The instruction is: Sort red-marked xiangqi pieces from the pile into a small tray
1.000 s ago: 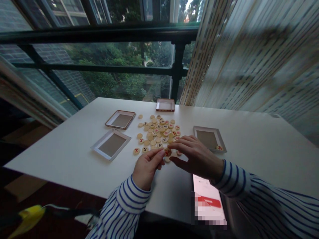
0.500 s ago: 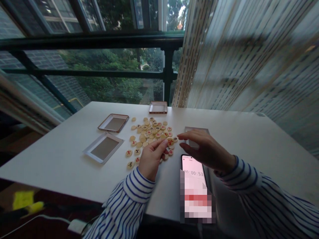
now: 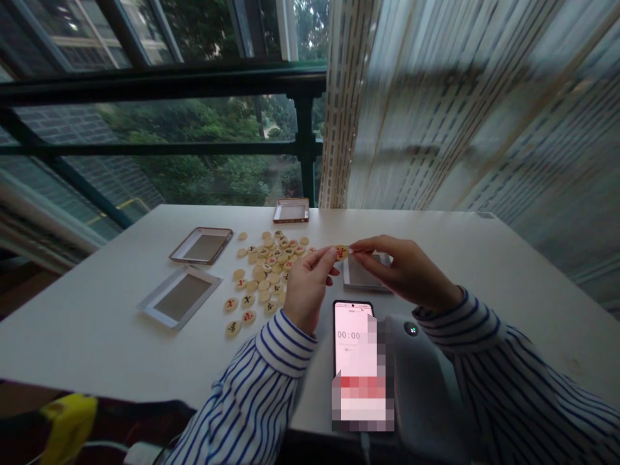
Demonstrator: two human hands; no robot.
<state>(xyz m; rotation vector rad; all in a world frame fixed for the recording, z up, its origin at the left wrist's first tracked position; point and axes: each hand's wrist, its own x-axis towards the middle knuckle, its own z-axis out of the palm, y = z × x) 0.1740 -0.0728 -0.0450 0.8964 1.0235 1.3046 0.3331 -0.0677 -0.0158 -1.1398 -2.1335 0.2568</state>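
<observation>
My left hand (image 3: 305, 284) and my right hand (image 3: 402, 271) meet above the white table (image 3: 97, 323). Between their fingertips is a round wooden game piece (image 3: 341, 252) with a red mark; both hands pinch it. It hangs just over a shallow grey tray (image 3: 365, 274), which my right hand partly hides. To the left lies a heap of several similar round pieces (image 3: 266, 265), some marked red, some black.
A phone (image 3: 356, 349) showing a timer stands near the table's front edge, beside a grey device (image 3: 421, 381). Three more shallow trays lie on the table: a white one (image 3: 180, 297), a brown-rimmed one (image 3: 201, 244) and a small one (image 3: 290, 210) at the back. Window railing and curtain stand behind.
Both hands lifted from the heap and moved right with one piece, which is now pinched by both over the grey tray. The camera view shifted right.
</observation>
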